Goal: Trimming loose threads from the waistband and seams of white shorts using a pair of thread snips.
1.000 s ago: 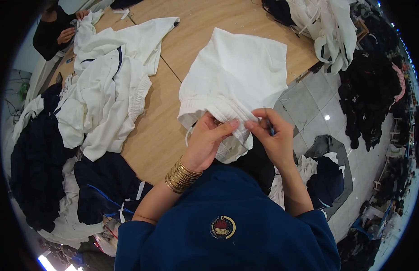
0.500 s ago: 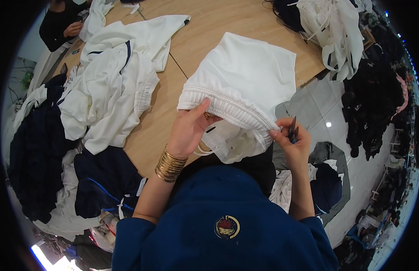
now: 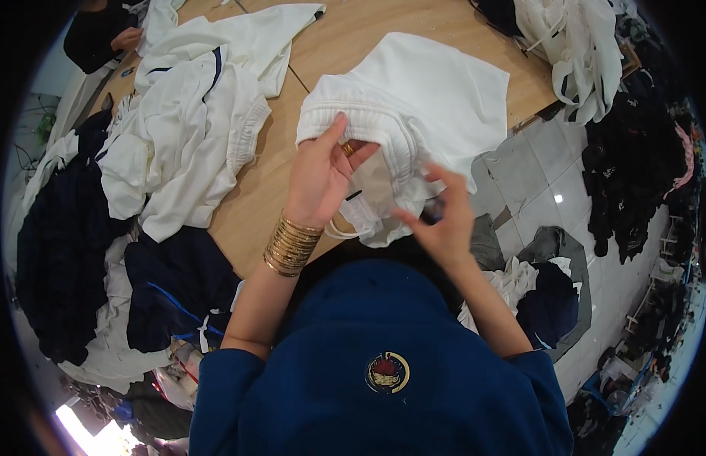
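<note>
A pair of white shorts (image 3: pixel 452 99) with a gathered elastic waistband lies partly on the table and partly over its near edge. My left hand (image 3: pixel 322 171) is closed on the waistband, thumb on top and fingers inside the opening. A white label and a loop of pale cord (image 3: pixel 341 230) show inside the waist. Just right of the opening, my right hand (image 3: pixel 448 220) is smeared by motion, off the waistband or barely touching it. Small dark thread snips (image 3: pixel 433 210) sit in its palm, blurred now but plainer in the earlier frame.
White garments with navy trim (image 3: pixel 193 129) are heaped on the table (image 3: pixel 269 152) at left. Navy clothes (image 3: pixel 174 292) hang by its near edge. More white garments (image 3: pixel 573 53) lie at far right, and black clothes (image 3: pixel 626 175) beyond the tiled floor. Another person's hand (image 3: pixel 127 39) is at far left.
My right hand has let go of the waistband's right end and moved left and inward, keeping the snips. The waistband has folded together, and the shorts have shifted slightly away.
</note>
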A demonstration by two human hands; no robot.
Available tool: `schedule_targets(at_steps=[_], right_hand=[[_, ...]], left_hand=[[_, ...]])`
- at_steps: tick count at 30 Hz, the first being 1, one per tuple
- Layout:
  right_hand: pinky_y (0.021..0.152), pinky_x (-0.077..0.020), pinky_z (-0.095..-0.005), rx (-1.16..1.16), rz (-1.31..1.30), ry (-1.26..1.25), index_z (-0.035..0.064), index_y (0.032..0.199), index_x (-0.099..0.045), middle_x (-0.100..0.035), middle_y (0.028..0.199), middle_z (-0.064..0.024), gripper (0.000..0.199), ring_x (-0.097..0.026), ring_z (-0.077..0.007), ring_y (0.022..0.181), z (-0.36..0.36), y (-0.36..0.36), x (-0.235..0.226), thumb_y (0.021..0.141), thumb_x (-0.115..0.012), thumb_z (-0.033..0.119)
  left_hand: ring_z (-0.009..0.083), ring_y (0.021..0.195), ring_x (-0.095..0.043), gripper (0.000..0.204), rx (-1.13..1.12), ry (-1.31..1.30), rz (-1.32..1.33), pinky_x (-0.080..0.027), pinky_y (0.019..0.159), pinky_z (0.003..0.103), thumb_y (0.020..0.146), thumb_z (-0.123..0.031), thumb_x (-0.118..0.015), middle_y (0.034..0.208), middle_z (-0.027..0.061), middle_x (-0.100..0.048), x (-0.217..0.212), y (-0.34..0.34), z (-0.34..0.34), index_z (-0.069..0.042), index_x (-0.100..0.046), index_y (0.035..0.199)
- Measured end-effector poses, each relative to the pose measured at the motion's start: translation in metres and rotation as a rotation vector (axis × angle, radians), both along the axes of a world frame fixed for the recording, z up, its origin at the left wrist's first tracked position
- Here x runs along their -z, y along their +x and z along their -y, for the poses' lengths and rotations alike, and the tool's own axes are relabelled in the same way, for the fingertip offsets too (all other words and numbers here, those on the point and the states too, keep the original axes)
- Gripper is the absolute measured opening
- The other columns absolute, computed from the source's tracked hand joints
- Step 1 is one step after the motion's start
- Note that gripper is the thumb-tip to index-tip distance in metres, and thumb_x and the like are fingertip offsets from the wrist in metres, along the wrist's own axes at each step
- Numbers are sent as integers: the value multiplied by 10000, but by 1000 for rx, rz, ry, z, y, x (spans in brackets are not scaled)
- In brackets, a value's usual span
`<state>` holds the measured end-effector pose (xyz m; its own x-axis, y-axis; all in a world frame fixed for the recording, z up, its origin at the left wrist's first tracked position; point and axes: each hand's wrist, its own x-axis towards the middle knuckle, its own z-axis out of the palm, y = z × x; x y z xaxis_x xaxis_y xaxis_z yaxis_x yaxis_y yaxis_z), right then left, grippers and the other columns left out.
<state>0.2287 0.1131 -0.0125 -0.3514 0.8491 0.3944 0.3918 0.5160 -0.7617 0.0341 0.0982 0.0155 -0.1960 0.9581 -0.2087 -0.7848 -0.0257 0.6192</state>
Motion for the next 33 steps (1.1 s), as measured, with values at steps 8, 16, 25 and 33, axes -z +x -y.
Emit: schedule_targets(at_steps=[8,16,25,33], right_hand=[[583,-497,-326,11,147,-40,100,1080,-577,-577,941,-121,480,-603,-291,722,-7,1,81,626,-733,91],[600,-380,-226,-82,-279,-653,-18,868,-618,-537,691,56,145,-451,-59,648,-62,22,4,797,-661,100],[509,-344,-180,-28,-251,-642,22,816,-648,-609,684,22,133,-524,-36,561,-104,56,-110,728,-711,99],[401,-221,-187,22,-175,-656,53,779,-618,-506,592,76,203,-383,1,449,-110,61,-138,683,-748,176]], left_hand=[[179,994,-611,253,-51,16,75,-524,844,311,960,-179,-447,1107,92,-605,22,-33,-6,8,-509,1120],[141,887,-630,347,204,-14,-1375,-506,705,266,852,-223,-612,990,55,-648,56,-31,-15,-117,-568,1180],[30,749,-557,293,308,-31,-873,-433,680,192,877,-280,-609,851,-20,-644,-12,-74,-49,-15,-652,993],[38,734,-574,244,366,22,-759,-453,665,193,884,-226,-602,863,0,-653,-73,-103,-30,-5,-659,971]])
